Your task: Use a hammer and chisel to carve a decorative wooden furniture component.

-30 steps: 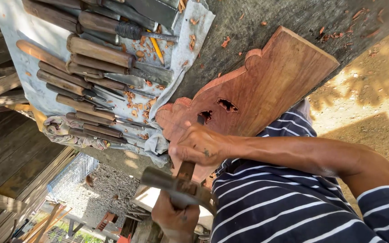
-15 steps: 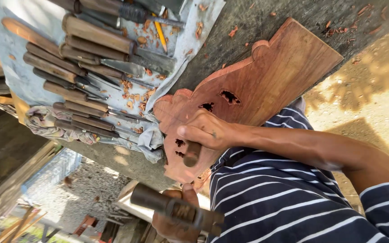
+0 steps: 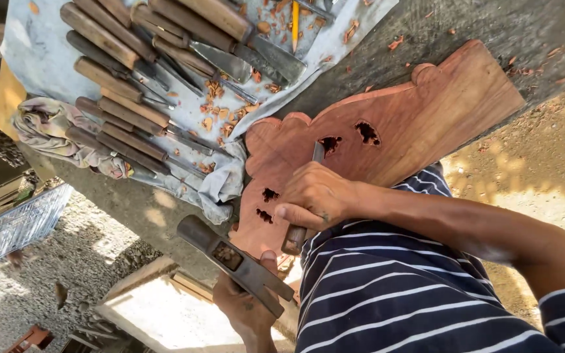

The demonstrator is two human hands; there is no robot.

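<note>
My right hand [image 3: 318, 196] is shut around a wooden-handled chisel [image 3: 294, 239]. Its blade [image 3: 317, 151] stands on a reddish carved wood panel [image 3: 426, 111], beside a cut-through hole [image 3: 329, 142]. My left hand [image 3: 246, 304] grips a dark metal hammer [image 3: 230, 258]. The hammer head hangs just left of the chisel's handle end, a short gap away. More small holes [image 3: 266, 204] pierce the panel near my right thumb. The panel lies on a rough grey bench top [image 3: 492, 26].
Several wooden-handled chisels [image 3: 132, 111] lie in rows on a pale cloth [image 3: 40, 59] left of the panel, with wood chips and a yellow pencil [image 3: 295, 23]. A crumpled rag [image 3: 47, 127] hangs at the bench edge. A wire basket [image 3: 14, 222] stands on gravel below.
The hammer met the chisel's handle end a second ago, then dropped away, and now hangs up and left of it. My right hand stays on the chisel at the panel.
</note>
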